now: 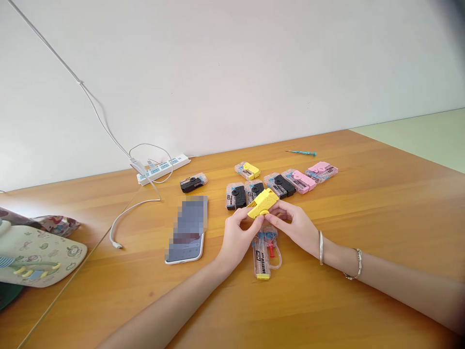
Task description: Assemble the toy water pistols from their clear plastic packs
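Gripping a glossy, angular yellow plastic piece (262,202) are the fingers of both hands (238,236) (298,227).

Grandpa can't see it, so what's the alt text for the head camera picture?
A left hand and right hand hold a yellow plastic piece over a clear part marked WATER GUN on a wooden table. Seven similar pieces, partly black, yellow or pink, lie beyond; a phone and power strip are left.
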`<move>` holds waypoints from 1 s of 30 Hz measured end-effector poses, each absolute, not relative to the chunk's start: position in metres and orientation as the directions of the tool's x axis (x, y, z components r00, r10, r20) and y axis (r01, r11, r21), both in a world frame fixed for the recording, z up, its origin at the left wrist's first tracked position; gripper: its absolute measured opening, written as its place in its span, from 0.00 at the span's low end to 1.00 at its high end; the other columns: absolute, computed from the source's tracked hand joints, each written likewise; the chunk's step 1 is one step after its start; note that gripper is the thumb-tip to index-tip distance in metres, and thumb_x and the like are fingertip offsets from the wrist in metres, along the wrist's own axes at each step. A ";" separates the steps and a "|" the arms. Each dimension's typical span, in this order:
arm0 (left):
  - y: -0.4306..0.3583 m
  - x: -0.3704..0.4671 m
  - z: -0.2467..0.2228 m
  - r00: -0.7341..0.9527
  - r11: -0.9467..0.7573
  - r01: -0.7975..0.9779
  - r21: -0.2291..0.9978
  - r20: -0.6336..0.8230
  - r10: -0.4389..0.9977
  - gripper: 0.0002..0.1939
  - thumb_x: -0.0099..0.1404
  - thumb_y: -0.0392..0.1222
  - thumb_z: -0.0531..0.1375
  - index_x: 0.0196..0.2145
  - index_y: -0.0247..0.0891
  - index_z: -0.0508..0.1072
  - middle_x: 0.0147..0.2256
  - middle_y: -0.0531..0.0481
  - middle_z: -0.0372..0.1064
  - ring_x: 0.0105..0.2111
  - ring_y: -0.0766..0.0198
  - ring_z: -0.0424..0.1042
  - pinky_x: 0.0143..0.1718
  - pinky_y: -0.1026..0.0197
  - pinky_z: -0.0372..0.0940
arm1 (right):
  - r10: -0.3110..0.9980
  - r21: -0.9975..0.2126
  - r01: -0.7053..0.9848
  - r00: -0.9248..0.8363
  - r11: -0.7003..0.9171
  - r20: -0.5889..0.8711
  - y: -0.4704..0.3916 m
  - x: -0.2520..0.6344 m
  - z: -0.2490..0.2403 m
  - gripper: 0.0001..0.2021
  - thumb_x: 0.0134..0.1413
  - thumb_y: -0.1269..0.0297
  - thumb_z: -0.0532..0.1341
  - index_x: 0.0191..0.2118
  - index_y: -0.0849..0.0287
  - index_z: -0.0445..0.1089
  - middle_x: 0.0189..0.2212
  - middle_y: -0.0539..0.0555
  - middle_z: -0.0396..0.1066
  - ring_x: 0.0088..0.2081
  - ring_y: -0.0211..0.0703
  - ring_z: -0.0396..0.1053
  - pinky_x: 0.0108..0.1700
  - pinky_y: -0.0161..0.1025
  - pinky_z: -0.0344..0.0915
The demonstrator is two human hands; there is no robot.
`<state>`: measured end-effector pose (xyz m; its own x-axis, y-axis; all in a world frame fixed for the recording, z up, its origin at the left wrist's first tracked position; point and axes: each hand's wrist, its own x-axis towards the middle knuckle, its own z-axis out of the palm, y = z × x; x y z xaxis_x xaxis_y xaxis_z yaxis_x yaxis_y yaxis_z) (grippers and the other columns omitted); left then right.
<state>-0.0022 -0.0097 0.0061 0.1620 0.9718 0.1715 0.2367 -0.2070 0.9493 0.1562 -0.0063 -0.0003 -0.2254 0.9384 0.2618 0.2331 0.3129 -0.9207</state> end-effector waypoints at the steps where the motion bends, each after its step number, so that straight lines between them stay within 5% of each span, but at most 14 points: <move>1: -0.010 -0.002 0.006 0.166 -0.207 0.237 0.949 0.170 0.971 0.11 0.59 0.43 0.58 0.38 0.36 0.76 0.38 0.47 0.74 0.40 0.58 0.69 0.43 0.59 0.63 | 0.941 -0.927 0.221 -0.225 0.302 0.253 -0.006 0.156 -0.001 0.09 0.53 0.57 0.58 0.33 0.57 0.68 0.30 0.52 0.73 0.32 0.41 0.70 0.32 0.38 0.68; 21: -0.010 -0.002 0.005 0.149 -0.232 0.300 0.925 0.194 0.970 0.13 0.60 0.44 0.57 0.40 0.37 0.75 0.37 0.48 0.73 0.36 0.60 0.69 0.39 0.60 0.64 | 0.961 -0.968 0.084 -0.165 0.238 0.222 0.003 0.160 -0.004 0.11 0.52 0.54 0.58 0.35 0.57 0.61 0.29 0.50 0.68 0.33 0.40 0.67 0.36 0.39 0.66; 26: -0.010 -0.003 0.004 0.213 -0.287 0.310 0.906 0.228 0.950 0.12 0.61 0.43 0.56 0.39 0.38 0.74 0.39 0.48 0.73 0.40 0.58 0.68 0.43 0.58 0.64 | 0.964 -0.976 0.019 -0.163 0.215 0.209 0.009 0.163 -0.002 0.15 0.50 0.54 0.60 0.39 0.55 0.59 0.35 0.51 0.68 0.35 0.40 0.68 0.35 0.37 0.65; 30: -0.012 -0.003 0.007 0.309 -0.348 0.377 0.858 0.238 0.921 0.12 0.63 0.42 0.54 0.42 0.40 0.72 0.41 0.48 0.71 0.43 0.58 0.67 0.46 0.56 0.62 | 0.959 -0.978 -0.018 -0.197 0.206 0.206 0.009 0.164 0.003 0.12 0.48 0.54 0.61 0.34 0.56 0.63 0.33 0.50 0.68 0.36 0.41 0.67 0.36 0.37 0.65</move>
<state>-0.0028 -0.0124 0.0071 0.3088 0.9209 0.2379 0.3766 -0.3481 0.8585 0.1644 0.0095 0.0031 -0.1968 0.9587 0.2055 -0.0178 0.2061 -0.9784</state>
